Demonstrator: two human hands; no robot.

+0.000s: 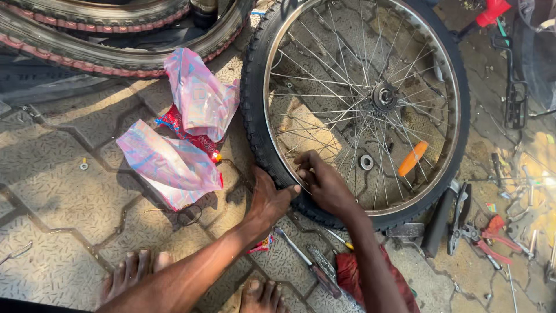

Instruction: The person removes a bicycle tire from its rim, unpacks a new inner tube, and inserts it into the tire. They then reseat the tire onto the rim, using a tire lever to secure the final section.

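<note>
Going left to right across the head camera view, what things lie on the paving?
Small metal washer → pink plastic wrappers → left hand on the tyre → right hand at the rim → wheel hub → orange spoke reflector → black pliers → red-handled cutters.

We press our left hand [267,200] on the tyre [259,124] and our right hand [324,182] on the rim [277,152]; plastic wrappers [174,156] lie beside the wheel, pliers [463,223] nearby.
</note>
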